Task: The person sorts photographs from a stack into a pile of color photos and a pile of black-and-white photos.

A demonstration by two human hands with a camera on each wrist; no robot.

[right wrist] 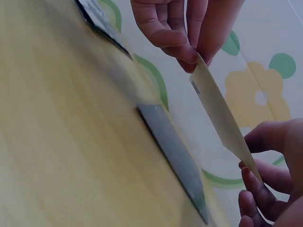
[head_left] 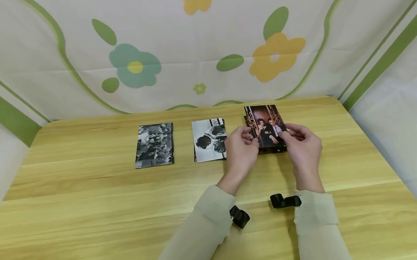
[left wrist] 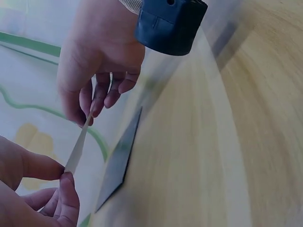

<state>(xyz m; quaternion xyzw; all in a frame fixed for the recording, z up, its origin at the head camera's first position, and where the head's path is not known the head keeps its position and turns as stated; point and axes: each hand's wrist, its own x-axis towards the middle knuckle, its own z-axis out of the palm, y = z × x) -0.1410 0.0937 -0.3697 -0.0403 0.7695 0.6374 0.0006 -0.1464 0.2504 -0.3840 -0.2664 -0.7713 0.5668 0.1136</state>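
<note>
A colour photo card (head_left: 266, 129) of two people in dark clothes is held by both hands. My left hand (head_left: 242, 150) pinches its left edge, and my right hand (head_left: 303, 145) pinches the right edge. In the right wrist view the card's pale back (right wrist: 220, 113) faces the camera, raised and tilted above the table. Below it lies a dark card (right wrist: 173, 161), mostly covered by the held card in the head view. The left wrist view shows the left hand (left wrist: 40, 189) at the lower left and the right hand (left wrist: 102, 52) at the top.
On the wooden table (head_left: 110, 212), a small stack topped by a black-and-white crowd photo (head_left: 154, 144) lies at left. Another black-and-white photo stack (head_left: 205, 143) is in the middle, near my left hand. A white flowered cloth (head_left: 198, 49) hangs behind the table's back edge.
</note>
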